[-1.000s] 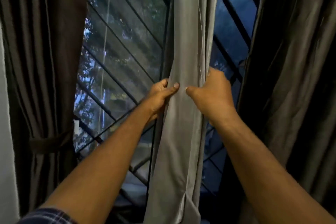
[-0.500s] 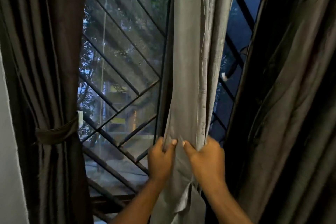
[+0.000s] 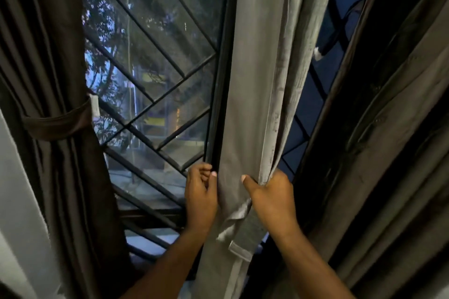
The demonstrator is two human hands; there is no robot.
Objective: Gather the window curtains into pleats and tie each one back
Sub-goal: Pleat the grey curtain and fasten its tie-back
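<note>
Trees (image 3: 109, 31) are seen through the window grille (image 3: 155, 94), beside which the left dark curtain (image 3: 48, 43) is already bound by its tie-back (image 3: 56, 125). At the middle, the grey curtain (image 3: 255, 80) is held low down, its left edge gripped by the left hand (image 3: 200, 198) and its bunched right folds pinched by the right hand (image 3: 272, 198). Pleating is judged in hand; next, the folds must be drawn together and tied.

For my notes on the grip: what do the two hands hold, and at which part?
Both hold the grey curtain low down: the left hand pinches its left edge, the right hand grips its folded right edge.
</note>
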